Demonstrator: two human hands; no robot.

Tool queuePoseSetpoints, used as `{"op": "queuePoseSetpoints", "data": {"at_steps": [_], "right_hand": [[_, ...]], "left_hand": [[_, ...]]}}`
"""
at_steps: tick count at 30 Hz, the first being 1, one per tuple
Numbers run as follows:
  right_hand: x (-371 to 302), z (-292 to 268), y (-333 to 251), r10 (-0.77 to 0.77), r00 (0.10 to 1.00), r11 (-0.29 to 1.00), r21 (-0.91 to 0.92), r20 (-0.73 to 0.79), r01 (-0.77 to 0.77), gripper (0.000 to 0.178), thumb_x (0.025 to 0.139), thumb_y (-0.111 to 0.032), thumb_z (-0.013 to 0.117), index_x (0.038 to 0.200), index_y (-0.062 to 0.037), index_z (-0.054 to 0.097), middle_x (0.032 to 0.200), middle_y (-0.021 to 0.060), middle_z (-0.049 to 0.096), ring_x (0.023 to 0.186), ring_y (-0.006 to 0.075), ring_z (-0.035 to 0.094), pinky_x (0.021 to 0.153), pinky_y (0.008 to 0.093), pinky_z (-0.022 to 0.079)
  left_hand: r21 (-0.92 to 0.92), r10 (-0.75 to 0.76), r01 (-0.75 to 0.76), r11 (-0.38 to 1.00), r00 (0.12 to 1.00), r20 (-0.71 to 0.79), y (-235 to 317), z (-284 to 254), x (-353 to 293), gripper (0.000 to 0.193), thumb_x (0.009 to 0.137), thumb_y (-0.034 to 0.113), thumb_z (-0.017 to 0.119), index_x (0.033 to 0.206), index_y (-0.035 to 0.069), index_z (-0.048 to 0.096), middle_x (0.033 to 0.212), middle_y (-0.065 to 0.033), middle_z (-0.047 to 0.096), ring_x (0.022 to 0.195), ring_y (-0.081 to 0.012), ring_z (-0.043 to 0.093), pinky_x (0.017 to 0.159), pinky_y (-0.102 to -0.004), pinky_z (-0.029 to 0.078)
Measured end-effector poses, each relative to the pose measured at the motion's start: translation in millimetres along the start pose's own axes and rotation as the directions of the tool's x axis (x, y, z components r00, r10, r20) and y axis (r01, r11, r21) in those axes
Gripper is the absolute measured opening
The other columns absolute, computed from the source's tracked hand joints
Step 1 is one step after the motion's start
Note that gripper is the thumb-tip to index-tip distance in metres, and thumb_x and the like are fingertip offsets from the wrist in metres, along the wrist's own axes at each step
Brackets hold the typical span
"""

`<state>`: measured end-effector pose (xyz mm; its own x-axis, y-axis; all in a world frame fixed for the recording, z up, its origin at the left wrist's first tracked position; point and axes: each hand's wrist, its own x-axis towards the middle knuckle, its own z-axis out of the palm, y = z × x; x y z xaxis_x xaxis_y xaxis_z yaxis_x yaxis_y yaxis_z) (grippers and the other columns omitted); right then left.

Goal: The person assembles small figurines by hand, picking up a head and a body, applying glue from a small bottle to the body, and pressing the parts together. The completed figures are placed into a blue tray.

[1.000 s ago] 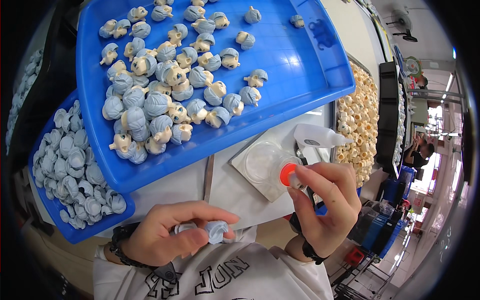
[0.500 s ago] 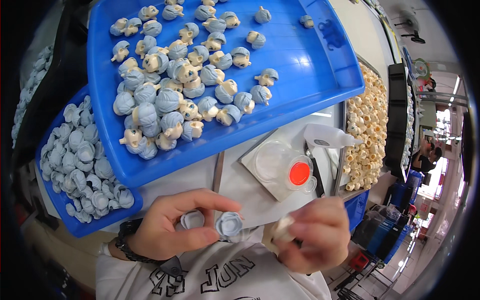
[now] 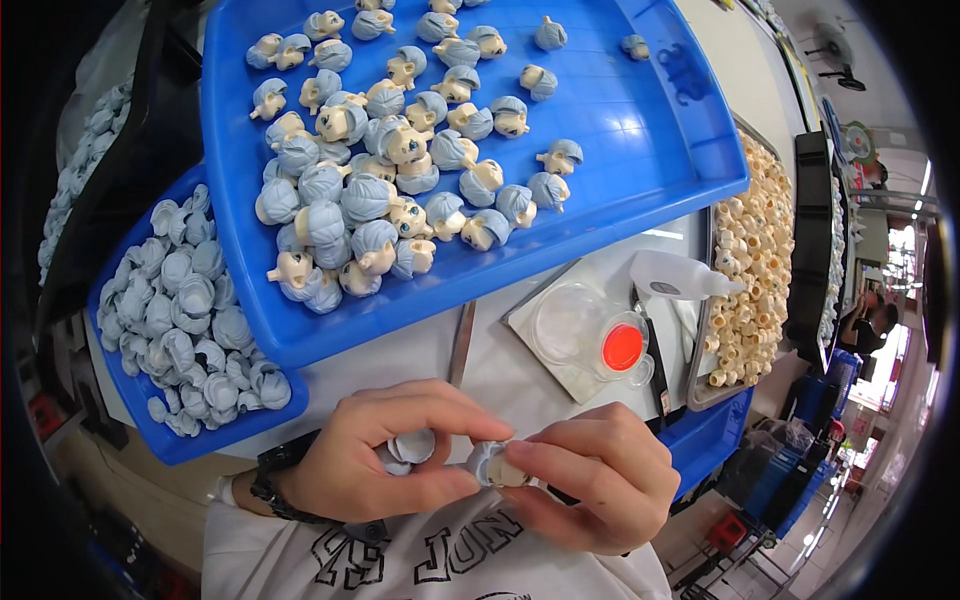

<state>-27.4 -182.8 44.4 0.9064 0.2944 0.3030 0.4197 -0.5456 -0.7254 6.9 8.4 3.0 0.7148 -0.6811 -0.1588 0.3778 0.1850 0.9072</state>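
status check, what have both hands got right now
Left hand grips loose blue hair pieces. Right hand presses a doll head against left fingertips. Nothing between them; blue tray behind.

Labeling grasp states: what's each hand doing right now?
Left hand: closed around loose blue-grey hair pieces.
Right hand: fingertips pinching a small doll head, which the left thumb also touches.

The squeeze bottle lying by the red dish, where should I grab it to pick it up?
Grab the squeeze bottle around its fat white body, coming down from above. It lies on its side with its thin nozzle pointing right toward the tray of cream doll heads, so the wide middle gives fingers the most to hold.
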Motion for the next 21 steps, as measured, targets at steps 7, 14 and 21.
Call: {"op": "queuePoseSetpoints", "data": {"at_steps": [7, 14, 21], "right_hand": [[2, 6, 5, -0.049, 0.998, 0.998, -0.049, 0.029, 0.05, 0.043, 0.06, -0.026, 0.074, 0.092, 0.0009, 0.064, 0.082, 0.0093, 0.058, 0.066, 0.0189, 0.054, 0.054, 0.027, 0.04], [-10, 30, -10, 0.059, 0.995, 0.961, -0.265, -0.083, -0.079, 0.038, 0.066, -0.026, 0.069, 0.091, 0.0006, 0.062, 0.085, 0.0091, 0.057, 0.066, 0.0211, 0.054, 0.053, 0.0283, 0.038], [-6, 33, -5, 0.086, 0.989, 0.984, -0.148, -0.118, -0.103, 0.034, 0.067, -0.026, 0.069, 0.087, 0.0008, 0.061, 0.08, 0.0088, 0.057, 0.061, 0.0208, 0.052, 0.052, 0.0282, 0.035]], "left_hand": [[-0.288, -0.145, 0.126, 0.949, 0.988, -0.047, 2, 5, -3, 0.032, 0.082, 0.014, 0.059, 0.106, -0.008, 0.055, 0.1, -0.0136, 0.058, 0.056, -0.0054, 0.05, 0.049, -0.0176, 0.038], [-0.315, -0.256, 0.255, 0.914, 0.966, 0.041, 9, 3, -2, 0.049, 0.088, 0.017, 0.052, 0.124, -0.011, 0.033, 0.125, -0.0144, 0.043, 0.054, -0.0048, 0.051, 0.045, -0.0162, 0.037], [-0.327, -0.309, 0.324, 0.888, 0.946, 0.099, 10, 1, -1, 0.054, 0.088, 0.024, 0.053, 0.125, -0.01, 0.032, 0.113, -0.0136, 0.053, 0.054, -0.0037, 0.049, 0.046, -0.0147, 0.037]]}}
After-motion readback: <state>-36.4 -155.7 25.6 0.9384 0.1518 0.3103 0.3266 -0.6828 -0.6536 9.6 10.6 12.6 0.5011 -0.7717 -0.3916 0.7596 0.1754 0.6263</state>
